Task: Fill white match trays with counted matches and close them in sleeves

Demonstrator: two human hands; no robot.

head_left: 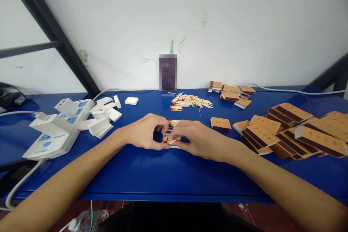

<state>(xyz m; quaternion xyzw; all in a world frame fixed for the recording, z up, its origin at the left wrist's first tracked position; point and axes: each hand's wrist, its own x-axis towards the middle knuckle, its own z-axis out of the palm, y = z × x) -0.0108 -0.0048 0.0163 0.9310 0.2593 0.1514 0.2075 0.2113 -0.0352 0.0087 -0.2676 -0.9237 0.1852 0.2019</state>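
A blue table is carrying everything, and a white tray part-filled with matches is sitting near its middle, between the two hands; all places here are going by that tray. Well off to its right, a heap of matchboxes is lying jumbled. Well off to its left, a white power strip is resting with plugs in it. Left hand is clamping the tray's left end, thumb on the near edge, fingers curling to the far side. Right hand is reaching over from the right, fingertips dipping at the matches; can't tell if they're pinching any. Spare white trays are piling up beyond it to the left, box sleeves beyond it to the right, a single matchbox nearer on that side. Loose matches are scattering beyond it, and a tighter row of matches is lying just past its far edge. The step in hand is looking like settling matches inside; the next move is probably calling for steady walls and light fingertip pressing.
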